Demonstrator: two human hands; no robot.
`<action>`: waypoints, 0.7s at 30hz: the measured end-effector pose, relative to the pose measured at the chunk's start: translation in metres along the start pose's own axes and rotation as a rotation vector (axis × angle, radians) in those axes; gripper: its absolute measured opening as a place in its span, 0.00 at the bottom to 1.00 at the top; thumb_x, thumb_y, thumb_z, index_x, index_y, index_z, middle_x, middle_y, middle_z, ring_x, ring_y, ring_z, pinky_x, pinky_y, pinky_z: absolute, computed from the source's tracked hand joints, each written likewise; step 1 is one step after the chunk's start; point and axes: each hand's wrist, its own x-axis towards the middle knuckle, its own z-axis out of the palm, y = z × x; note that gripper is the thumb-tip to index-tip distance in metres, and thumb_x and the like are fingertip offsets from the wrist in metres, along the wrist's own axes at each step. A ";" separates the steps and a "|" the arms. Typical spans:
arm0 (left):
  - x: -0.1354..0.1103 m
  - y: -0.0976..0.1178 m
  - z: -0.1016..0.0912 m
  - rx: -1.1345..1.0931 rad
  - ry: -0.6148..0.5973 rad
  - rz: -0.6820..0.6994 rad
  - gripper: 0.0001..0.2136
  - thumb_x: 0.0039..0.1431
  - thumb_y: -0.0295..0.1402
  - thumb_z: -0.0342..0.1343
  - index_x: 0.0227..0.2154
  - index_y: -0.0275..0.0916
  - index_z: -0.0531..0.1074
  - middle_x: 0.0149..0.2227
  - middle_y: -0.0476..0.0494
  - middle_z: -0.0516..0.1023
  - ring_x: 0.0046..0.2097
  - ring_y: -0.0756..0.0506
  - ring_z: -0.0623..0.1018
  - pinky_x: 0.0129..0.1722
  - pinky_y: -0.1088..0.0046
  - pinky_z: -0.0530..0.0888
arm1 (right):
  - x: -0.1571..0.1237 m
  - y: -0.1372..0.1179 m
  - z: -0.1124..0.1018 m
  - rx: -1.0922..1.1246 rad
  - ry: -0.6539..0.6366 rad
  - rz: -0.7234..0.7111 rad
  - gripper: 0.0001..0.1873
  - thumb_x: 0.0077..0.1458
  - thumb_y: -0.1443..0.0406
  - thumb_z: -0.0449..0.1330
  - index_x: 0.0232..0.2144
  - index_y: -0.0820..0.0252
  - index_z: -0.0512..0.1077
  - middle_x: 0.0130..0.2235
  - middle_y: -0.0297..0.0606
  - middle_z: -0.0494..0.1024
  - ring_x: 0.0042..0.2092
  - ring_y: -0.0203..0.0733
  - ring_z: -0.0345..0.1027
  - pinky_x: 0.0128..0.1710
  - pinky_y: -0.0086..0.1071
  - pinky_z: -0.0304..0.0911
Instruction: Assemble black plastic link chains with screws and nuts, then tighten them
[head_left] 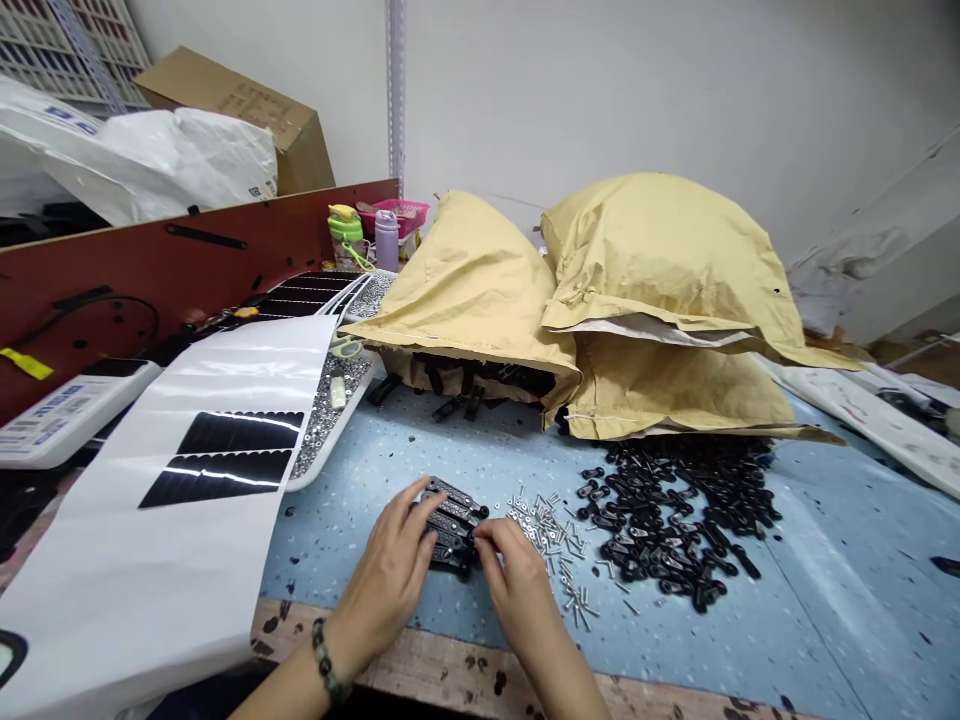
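Observation:
Several flat black plastic parts (450, 525) with textured faces lie side by side on the blue tabletop. My left hand (390, 560) grips this row from its left side, fingers curled over the parts and thumb near the closer edge. At the row's right end, my right hand (517, 575) has its thumb and fingertips pinched together against a part; whatever is between them is too small to make out. Just right of that hand lies a scatter of small silver pins and nuts (551, 530). Farther right spreads a heap of small black links (675, 520).
A yellow paper sack (480, 280) spills black parts behind my hands. More sacks (667, 260) are stacked to its right. On the left, a white tray (360, 395) of metal pieces sits partly under a white sheet (187, 400) bearing black stickers. Bottles (386, 240) stand behind.

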 end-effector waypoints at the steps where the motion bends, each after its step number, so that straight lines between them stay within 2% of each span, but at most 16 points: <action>1: 0.004 -0.003 0.000 -0.004 -0.006 -0.044 0.20 0.68 0.32 0.39 0.62 0.44 0.52 0.65 0.39 0.50 0.64 0.38 0.56 0.58 0.53 0.64 | 0.001 -0.002 0.003 0.014 -0.020 -0.025 0.09 0.61 0.72 0.49 0.35 0.56 0.67 0.34 0.36 0.72 0.36 0.39 0.68 0.36 0.28 0.63; 4: 0.015 -0.013 0.005 0.022 -0.084 -0.086 0.23 0.68 0.34 0.39 0.64 0.42 0.46 0.68 0.38 0.42 0.67 0.38 0.49 0.61 0.51 0.59 | 0.004 -0.002 0.013 -0.087 -0.115 -0.048 0.10 0.59 0.74 0.50 0.34 0.56 0.69 0.35 0.37 0.72 0.37 0.39 0.69 0.37 0.29 0.63; 8: 0.018 -0.020 0.017 0.060 -0.176 -0.061 0.22 0.67 0.31 0.40 0.63 0.40 0.51 0.67 0.38 0.50 0.67 0.39 0.50 0.63 0.50 0.54 | 0.014 0.004 0.016 -0.246 -0.221 -0.021 0.11 0.52 0.77 0.54 0.34 0.56 0.68 0.31 0.35 0.73 0.32 0.41 0.69 0.31 0.29 0.61; 13: 0.015 -0.018 0.020 0.049 -0.157 -0.079 0.21 0.66 0.29 0.39 0.62 0.38 0.54 0.66 0.38 0.54 0.67 0.40 0.49 0.63 0.51 0.53 | 0.026 0.003 0.010 -0.259 -0.258 -0.086 0.10 0.51 0.75 0.54 0.25 0.56 0.66 0.27 0.33 0.71 0.30 0.42 0.68 0.29 0.31 0.60; 18: 0.012 -0.012 0.014 0.063 -0.149 -0.085 0.23 0.63 0.27 0.42 0.61 0.36 0.56 0.64 0.36 0.56 0.66 0.38 0.51 0.62 0.49 0.55 | 0.019 0.020 0.014 -0.170 -0.233 -0.283 0.10 0.57 0.69 0.51 0.30 0.50 0.70 0.31 0.37 0.73 0.32 0.42 0.71 0.30 0.33 0.64; 19: 0.012 -0.011 0.013 0.077 -0.152 -0.086 0.23 0.62 0.27 0.43 0.60 0.36 0.57 0.64 0.36 0.57 0.66 0.37 0.52 0.62 0.50 0.57 | 0.017 0.028 0.017 -0.137 -0.228 -0.335 0.10 0.57 0.69 0.52 0.31 0.47 0.70 0.30 0.36 0.74 0.31 0.42 0.71 0.29 0.33 0.64; 21: 0.011 -0.008 0.010 0.105 -0.162 -0.086 0.24 0.61 0.28 0.45 0.60 0.36 0.57 0.63 0.37 0.58 0.65 0.37 0.54 0.62 0.52 0.58 | 0.018 0.045 0.024 -0.077 -0.169 -0.465 0.16 0.54 0.70 0.55 0.39 0.40 0.70 0.32 0.36 0.76 0.32 0.42 0.73 0.29 0.34 0.64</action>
